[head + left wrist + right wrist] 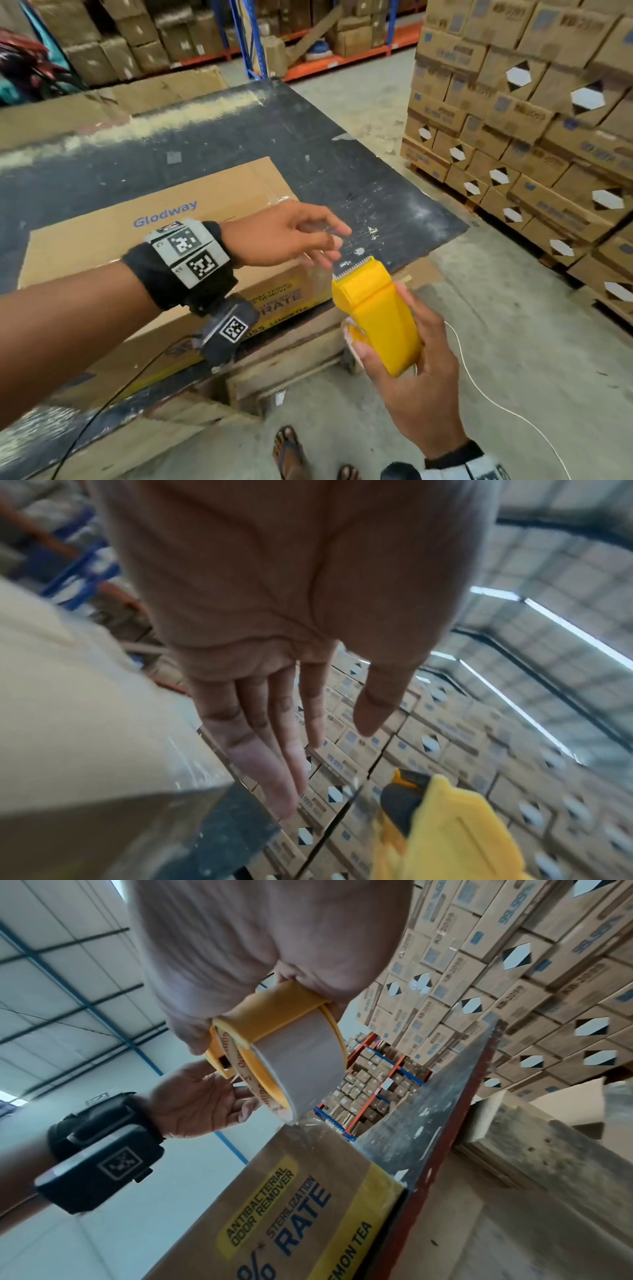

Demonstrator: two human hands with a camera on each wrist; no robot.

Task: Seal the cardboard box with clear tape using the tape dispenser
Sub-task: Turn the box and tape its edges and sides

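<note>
A flat cardboard box [113, 240] printed "Glodway" lies on the dark table [239, 137], with glossy clear tape over its right end. My right hand [421, 370] grips a yellow tape dispenser [376, 308], held in the air just off the table's front right corner with its toothed blade pointing up. My left hand [325, 243] hovers above the box's right end, its fingertips close to the blade. In the left wrist view its fingers [284, 750] are straight and hold nothing. The right wrist view shows the tape roll [301, 1056] in the dispenser above the box [291, 1204].
A tall pallet stack of cartons [531, 120] stands to the right across a strip of concrete floor. Shelving racks [239, 41] with more boxes line the back. Wooden crates [291, 370] sit under the table's front edge. A white cable [479, 387] trails on the floor near my sandalled feet [291, 452].
</note>
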